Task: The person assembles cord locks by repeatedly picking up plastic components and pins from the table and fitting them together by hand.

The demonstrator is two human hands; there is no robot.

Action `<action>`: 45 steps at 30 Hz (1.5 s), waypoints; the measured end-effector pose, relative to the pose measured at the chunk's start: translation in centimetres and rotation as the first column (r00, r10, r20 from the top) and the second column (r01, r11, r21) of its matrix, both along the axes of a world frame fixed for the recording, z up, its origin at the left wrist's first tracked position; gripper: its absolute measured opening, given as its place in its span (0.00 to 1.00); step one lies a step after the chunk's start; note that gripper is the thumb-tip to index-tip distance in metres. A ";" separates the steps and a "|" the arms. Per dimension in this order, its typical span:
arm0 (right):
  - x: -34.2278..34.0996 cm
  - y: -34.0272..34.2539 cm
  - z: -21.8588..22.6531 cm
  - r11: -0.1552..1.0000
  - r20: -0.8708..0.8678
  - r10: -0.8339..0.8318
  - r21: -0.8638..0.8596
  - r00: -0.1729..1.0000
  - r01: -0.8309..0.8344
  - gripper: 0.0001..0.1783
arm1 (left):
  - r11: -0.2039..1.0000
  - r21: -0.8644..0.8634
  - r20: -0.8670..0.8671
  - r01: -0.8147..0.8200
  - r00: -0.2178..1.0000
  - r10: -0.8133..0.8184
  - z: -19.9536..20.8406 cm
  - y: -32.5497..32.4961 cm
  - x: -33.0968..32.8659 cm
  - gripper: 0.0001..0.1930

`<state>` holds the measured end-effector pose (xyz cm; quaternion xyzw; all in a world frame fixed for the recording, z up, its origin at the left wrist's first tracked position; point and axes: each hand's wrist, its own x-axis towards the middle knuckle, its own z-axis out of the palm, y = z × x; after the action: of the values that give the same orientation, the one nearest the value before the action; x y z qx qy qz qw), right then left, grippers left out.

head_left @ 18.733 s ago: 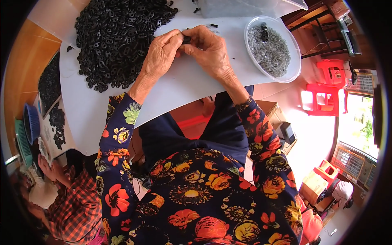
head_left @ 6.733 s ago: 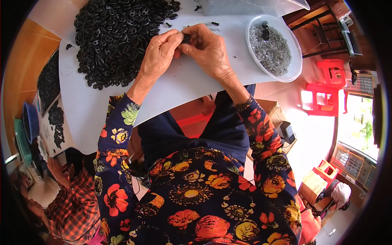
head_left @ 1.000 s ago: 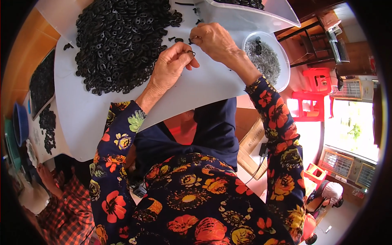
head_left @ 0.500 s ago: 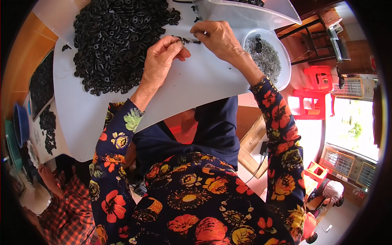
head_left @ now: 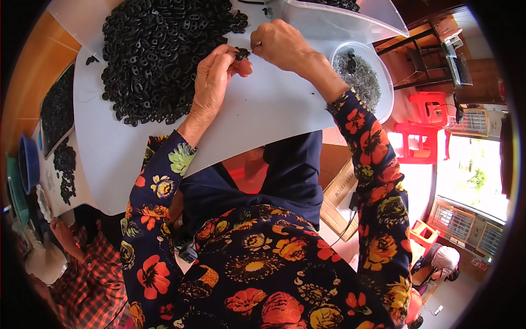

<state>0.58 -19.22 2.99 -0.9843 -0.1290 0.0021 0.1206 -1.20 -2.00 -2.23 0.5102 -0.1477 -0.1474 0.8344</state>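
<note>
My left hand [head_left: 215,72] pinches a small black plastic piece with holes [head_left: 241,54] between thumb and fingertips, above the pale table. My right hand [head_left: 282,46] is closed in a pinch right beside that piece. Something tiny and light seems to be at its fingertips, too small to name. To the left of my left hand rises a big heap of black two-hole plastic pieces [head_left: 156,66]. A round clear tub [head_left: 390,90] of small transparent parts [head_left: 366,85] stands to the right of my right wrist.
A translucent bin [head_left: 350,21] stands at the far side of the white tabletop [head_left: 263,104]. More black pieces [head_left: 64,167] lie on a surface at the left. A co-worker in a checked shirt [head_left: 93,274] sits at the lower left. Red stools [head_left: 419,142] are at the right.
My right hand has moved slightly left and up, and its fingertips are now close to the left hand's. The black piece shows more clearly in my left fingertips.
</note>
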 end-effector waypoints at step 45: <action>-7.0 0.3 -2.8 0.002 -0.337 -0.144 0.940 0.930 0.341 0.07 | 0.922 0.387 0.258 0.005 0.959 -0.113 1.0 -0.6 -1.1 0.06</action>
<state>-6.40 -18.92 0.21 -0.6326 0.0859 -0.0371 0.7688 -2.27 -2.62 -1.24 0.6740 -0.2462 -0.1262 0.6849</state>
